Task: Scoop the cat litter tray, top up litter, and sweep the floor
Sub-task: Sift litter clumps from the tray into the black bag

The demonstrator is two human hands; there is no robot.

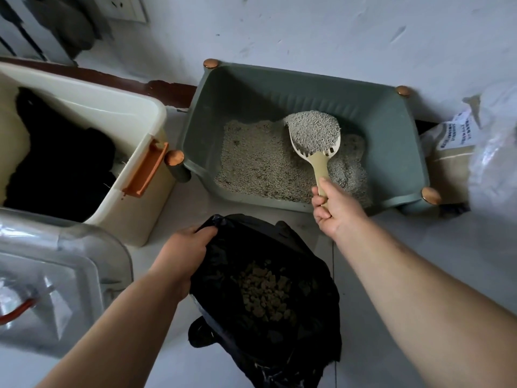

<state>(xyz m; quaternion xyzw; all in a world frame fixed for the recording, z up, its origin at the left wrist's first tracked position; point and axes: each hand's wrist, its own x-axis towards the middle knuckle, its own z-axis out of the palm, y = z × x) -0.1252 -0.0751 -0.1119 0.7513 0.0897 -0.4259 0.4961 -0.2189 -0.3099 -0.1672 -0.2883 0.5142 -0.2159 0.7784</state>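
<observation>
**Scooping in hand: a loaded scoop over the tray**

The person is on the first step of the task, scooping. The right hand (334,208) has its grip wrapped round the handle of the beige slotted scoop (313,135), fingers curled and thumb laid along the top. The scoop's bowl is raised above the right half of the green litter tray (397,130) and heaped with grey litter. Paler litter (260,161) covers the tray floor below it. The tray stands on the floor (419,261) against the far wall.

The left hand (187,247) pinches the far-left edge of a black rubbish bag (307,317), holding its mouth open on the near side of the tray. Brownish clumps (265,292) lie inside the bag, so the scooping looks partly done.

The next move probably calls for a gentle shake over the tray, so that loose grains fall through the slots. The scoop would then be carried level across the tray's near rim and tipped into the open bag. A full scoop may spill onto the floor on the way.

The sack of litter (447,152) just right of the tray suggests topping up is yet to come. No broom is in view.
</observation>
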